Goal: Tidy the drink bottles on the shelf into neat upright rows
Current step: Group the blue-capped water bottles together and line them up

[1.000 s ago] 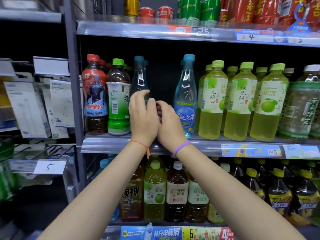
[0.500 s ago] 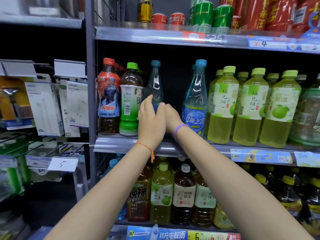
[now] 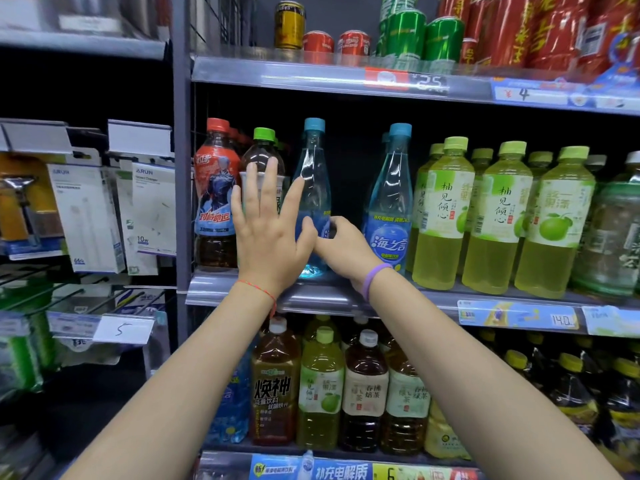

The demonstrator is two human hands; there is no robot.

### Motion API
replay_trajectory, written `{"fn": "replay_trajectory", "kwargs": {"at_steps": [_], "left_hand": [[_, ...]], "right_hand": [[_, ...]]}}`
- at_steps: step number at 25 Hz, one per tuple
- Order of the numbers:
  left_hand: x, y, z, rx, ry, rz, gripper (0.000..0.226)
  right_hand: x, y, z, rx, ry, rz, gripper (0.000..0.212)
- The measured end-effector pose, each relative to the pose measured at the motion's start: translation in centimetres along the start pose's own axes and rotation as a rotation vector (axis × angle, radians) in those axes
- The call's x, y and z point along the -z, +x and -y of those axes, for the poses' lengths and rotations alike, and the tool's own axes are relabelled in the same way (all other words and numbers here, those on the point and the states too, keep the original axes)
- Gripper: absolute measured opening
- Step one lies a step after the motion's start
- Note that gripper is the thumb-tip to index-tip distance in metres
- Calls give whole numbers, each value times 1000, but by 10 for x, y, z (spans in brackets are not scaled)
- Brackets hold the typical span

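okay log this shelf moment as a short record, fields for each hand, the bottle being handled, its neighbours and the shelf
left hand: left hand, fingers spread straight, in front of the green-capped bottle
right hand: right hand curled round the blue bottle's lower body
handled bottle: blue bottle, upright, at the shelf's front edge
neighbours: second blue bottle to its right across a gap
shelf: middle shelf

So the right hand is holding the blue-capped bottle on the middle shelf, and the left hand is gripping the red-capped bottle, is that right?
Not quite. In the head view the left hand is open, fingers spread in front of the green-capped bottle, gripping nothing. The right hand does hold the blue-capped bottle.
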State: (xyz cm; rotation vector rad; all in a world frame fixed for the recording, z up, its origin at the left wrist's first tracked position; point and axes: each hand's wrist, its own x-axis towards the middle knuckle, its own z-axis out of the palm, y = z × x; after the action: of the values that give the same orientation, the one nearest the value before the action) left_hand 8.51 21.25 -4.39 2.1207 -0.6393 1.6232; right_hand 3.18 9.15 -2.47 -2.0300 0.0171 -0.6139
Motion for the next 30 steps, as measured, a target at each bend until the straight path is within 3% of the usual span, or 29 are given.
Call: {"fn": "replay_trajectory", "kwargs": {"at_steps": [3,6,11,14,20,30], "left_hand": [[-7,-2,2,-7,-8,-3,55],[-16,-9,4,-56,46,-5,57],[-19,-12,4,-52,126,12,77],[-20,-13,4,-52,110,-14,79],[-22,-14,4,-57,103,-32,78],[-19,-14,3,-44,78,-7,78]], "right_hand": [[1,9,-1,-7,43,102,26],[-3,24,0,-248,354,-5,12],[-13,51,6,-441,623,-160,19],[-18,67,15,-439,689,-215,24],[-19,83,15,-511,707,-154,44],[-25,75,13,-476,806,-119,50]]}}
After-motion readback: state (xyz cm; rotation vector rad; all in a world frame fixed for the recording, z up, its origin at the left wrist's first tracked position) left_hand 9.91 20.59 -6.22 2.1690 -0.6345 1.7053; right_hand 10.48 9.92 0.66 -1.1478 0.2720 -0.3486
